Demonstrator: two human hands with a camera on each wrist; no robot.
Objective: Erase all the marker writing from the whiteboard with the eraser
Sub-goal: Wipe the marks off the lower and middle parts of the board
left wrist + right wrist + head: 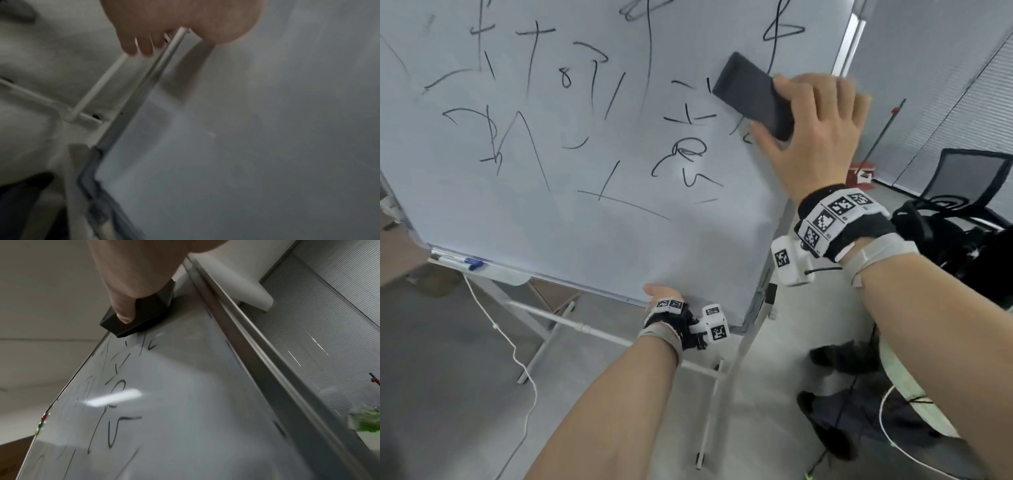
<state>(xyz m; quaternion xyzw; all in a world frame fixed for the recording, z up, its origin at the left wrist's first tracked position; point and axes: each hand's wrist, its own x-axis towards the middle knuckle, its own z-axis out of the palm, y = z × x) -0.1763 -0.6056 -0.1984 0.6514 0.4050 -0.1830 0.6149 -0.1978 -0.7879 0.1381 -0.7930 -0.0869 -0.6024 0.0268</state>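
A whiteboard (705, 246) on a stand fills the head view, covered with black marker writing (681, 157) across its upper part. My right hand (815, 126) grips a black eraser (753, 94) and presses it flat against the board near the right edge. In the right wrist view the thumb lies along the eraser (148, 313), with marker strokes (115, 431) below it. My left hand (664, 301) grips the board's bottom frame close to the lower right corner; in the left wrist view its fingers (144, 43) curl behind the metal frame (144, 84).
A marker tray (479, 269) with blue markers hangs at the board's lower left. The white stand legs (571, 325) and a white cable (517, 359) cross the floor. A black mesh chair (962, 185) stands at the right, and a red-handled tool (876, 144) leans by the blinds.
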